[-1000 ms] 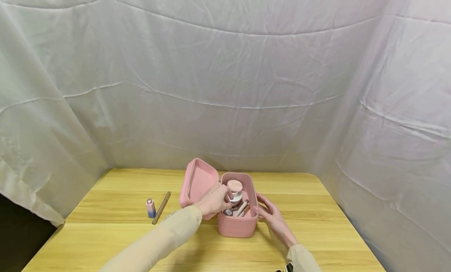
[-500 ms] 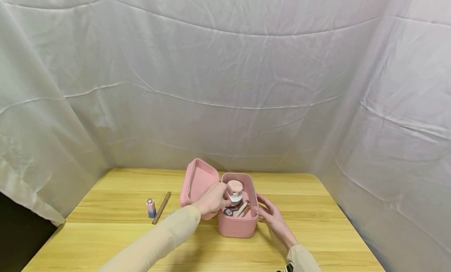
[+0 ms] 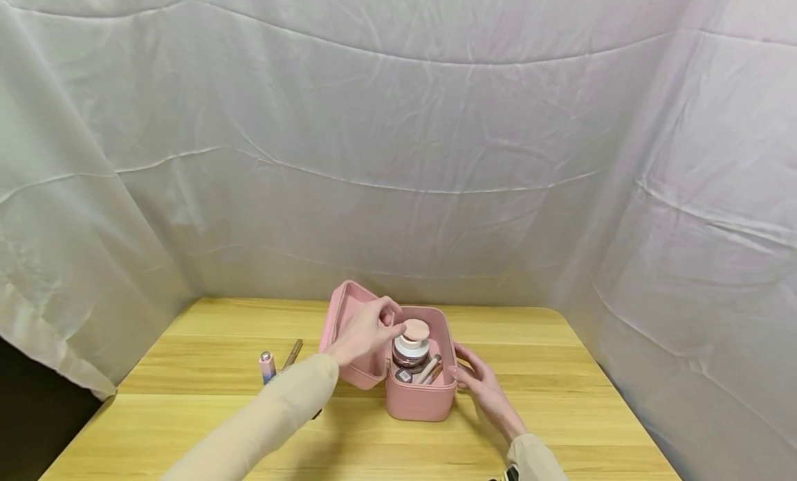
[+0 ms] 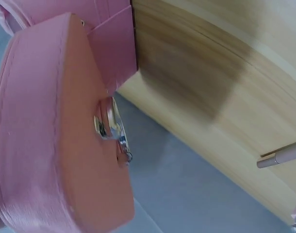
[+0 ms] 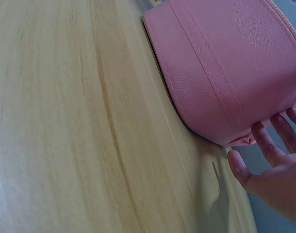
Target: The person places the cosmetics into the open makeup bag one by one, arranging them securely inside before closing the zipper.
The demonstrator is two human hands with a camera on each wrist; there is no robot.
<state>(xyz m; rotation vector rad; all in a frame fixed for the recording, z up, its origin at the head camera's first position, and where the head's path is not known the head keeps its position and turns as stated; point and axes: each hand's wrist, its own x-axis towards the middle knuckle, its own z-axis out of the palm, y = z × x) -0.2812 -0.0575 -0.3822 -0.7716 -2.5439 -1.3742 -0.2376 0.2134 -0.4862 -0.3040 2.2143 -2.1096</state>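
The front of the worktop [image 3: 529,398] is crossed by two pale sleeves, the left one reaching farther in. A pink case [image 3: 420,403] is set upright, its right wall touched by the fingertips of the right hand [image 3: 484,389], whose fingers are spread. Inside the case, slim tubes [image 3: 429,370] are laid in front of a round stack [image 3: 411,347]. Over the left rim the left hand [image 3: 367,334] is held with fingers loosely bent, thumb and forefinger parted; whether the stack is touched cannot be told. Behind that hand, the lid [image 3: 364,378] is tilted leftward. Well left, a pink-and-blue bottle [image 3: 267,367] and a brown pen [image 3: 292,354] are partly hidden by the sleeve. The background is covered by pale, creased cloth [image 3: 398,121].
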